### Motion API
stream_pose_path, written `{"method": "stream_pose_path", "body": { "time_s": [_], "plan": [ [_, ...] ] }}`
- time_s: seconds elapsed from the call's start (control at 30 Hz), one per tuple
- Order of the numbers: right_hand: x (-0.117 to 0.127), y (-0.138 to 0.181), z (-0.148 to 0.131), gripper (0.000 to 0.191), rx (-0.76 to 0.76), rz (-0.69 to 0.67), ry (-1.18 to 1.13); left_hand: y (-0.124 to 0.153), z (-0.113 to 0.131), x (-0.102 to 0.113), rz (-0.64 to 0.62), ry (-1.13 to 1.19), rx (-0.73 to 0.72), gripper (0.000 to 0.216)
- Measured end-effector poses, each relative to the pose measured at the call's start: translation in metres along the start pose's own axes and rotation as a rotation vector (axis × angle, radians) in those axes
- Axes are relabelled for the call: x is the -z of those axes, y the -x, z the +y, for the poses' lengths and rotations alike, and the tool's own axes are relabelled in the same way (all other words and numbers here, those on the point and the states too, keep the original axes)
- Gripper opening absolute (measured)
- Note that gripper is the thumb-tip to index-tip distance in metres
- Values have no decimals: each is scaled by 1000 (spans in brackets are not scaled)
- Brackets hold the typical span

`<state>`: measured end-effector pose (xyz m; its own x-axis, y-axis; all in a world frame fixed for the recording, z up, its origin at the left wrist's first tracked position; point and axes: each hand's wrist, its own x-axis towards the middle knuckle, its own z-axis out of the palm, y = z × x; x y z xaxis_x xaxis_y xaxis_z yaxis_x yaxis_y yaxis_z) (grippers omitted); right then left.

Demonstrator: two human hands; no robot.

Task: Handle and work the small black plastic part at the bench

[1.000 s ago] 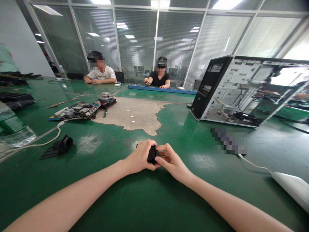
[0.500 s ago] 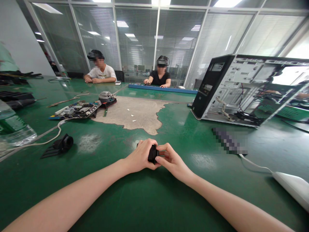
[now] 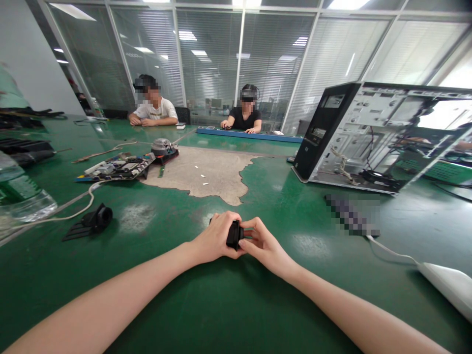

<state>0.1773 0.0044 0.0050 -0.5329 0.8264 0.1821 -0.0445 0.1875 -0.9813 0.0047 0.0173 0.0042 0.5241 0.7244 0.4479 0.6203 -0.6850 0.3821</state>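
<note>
A small black boxy part [image 3: 233, 235] is between my two hands, just above or on the green table [image 3: 206, 305]; its exact kind I cannot make out. My left hand [image 3: 216, 238] is wrapped around it from the left, hiding much of it. From the right, my right hand [image 3: 262, 246] pinches the part's right end between thumb and fingers. Further left on the table lies a black plastic piece [image 3: 96, 220] with a round ring and flat slats.
An open computer case [image 3: 313, 132] stands at the right. A circuit board [image 3: 121, 167] and a cooler fan [image 3: 163, 147] lie left of a bare brown patch [image 3: 206, 169]. A water bottle [image 3: 22, 191] is at far left. Two people [image 3: 158, 108] sit across the table.
Almost nothing differs. Both hands keep their hold on the black part, and the view has shifted very slightly.
</note>
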Motion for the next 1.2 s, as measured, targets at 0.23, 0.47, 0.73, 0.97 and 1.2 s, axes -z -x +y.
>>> {"method": "stream_pose_path", "body": {
  "time_s": [0.23, 0.47, 0.73, 0.97, 1.2],
  "plan": [
    [0, -1, 2, 20, 11, 50, 59, 0, 0, 0, -3, 4, 8, 57],
    [0, -2, 0, 25, -10, 8, 40, -1, -1, -1, -12, -4, 5, 55],
    [0, -2, 1, 19, 4, 33, 35, 0, -1, -1, 0, 4, -5, 55],
    [0, -3, 1, 26, 13, 31, 51, 0, 0, 0, -7, 5, 1, 55],
    [-1, 0, 1, 18, 39, 10, 20, 0, -1, -1, 1, -5, -1, 55]
  ]
}}
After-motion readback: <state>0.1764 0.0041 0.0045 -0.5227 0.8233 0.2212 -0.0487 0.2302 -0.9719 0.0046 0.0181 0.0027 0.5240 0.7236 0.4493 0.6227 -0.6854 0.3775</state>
